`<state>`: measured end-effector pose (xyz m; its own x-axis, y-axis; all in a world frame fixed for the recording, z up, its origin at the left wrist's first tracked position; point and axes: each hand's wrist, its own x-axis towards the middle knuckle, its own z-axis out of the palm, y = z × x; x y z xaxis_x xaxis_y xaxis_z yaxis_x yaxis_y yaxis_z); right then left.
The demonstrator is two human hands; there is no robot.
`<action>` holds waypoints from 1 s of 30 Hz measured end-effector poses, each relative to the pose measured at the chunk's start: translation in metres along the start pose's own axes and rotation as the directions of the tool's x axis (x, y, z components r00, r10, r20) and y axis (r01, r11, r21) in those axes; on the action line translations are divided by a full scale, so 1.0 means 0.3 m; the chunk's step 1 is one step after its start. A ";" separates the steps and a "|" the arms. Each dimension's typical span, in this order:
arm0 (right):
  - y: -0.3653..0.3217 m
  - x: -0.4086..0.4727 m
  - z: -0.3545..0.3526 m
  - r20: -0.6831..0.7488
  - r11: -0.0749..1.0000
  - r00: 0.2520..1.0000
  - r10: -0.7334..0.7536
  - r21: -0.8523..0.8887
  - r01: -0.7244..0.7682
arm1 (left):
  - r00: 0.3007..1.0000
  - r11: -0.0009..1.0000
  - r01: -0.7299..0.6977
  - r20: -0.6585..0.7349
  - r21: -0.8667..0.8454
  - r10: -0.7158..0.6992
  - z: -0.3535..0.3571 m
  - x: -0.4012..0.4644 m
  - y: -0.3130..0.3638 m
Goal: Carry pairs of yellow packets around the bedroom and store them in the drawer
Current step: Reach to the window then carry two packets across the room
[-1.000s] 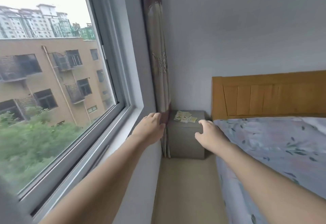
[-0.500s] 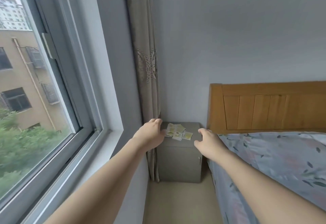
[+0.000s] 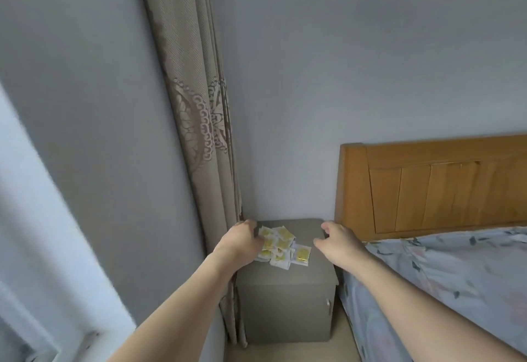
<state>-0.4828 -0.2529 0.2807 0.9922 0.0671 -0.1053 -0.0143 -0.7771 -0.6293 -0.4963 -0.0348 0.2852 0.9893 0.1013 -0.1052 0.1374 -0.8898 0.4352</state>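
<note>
Both hands [image 3: 338, 243] reach the packets [image 3: 281, 243] atop the nightstand [image 3: 285, 299].

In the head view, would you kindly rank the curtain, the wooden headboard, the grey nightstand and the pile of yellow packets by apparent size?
1. curtain and wooden headboard: alike in visible area, and the headboard is cut off by the frame, so not ranked apart
2. grey nightstand
3. pile of yellow packets

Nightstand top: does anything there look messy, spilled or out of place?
Yes. The yellow packets lie in a loose, overlapping heap on the left half of the nightstand, tilted every way, not stacked. The left hand overlaps the heap's left edge; the right hand is clear of it. No visible damage.
</note>
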 end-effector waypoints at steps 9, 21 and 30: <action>0.139 0.898 0.102 0.115 0.985 0.988 0.107 0.124 -0.121 | 0.982 0.984 0.175 0.073 -0.027 -0.172 0.110 0.792 -0.064; 0.461 1.870 0.714 0.278 0.964 0.925 0.258 -0.008 -0.267 | 0.929 0.969 0.246 0.280 0.025 -0.242 0.830 1.595 -0.309; 0.752 2.242 1.341 0.251 0.921 0.924 0.288 -0.337 -0.196 | 0.967 0.944 0.215 0.080 0.250 -0.241 1.413 1.899 -0.514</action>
<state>0.1315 -0.1313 -0.2417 0.8816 -0.0049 -0.4720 -0.1655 -0.9397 -0.2994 0.0252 -0.0286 -0.2208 0.9199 0.2769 -0.2776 0.3296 -0.9296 0.1648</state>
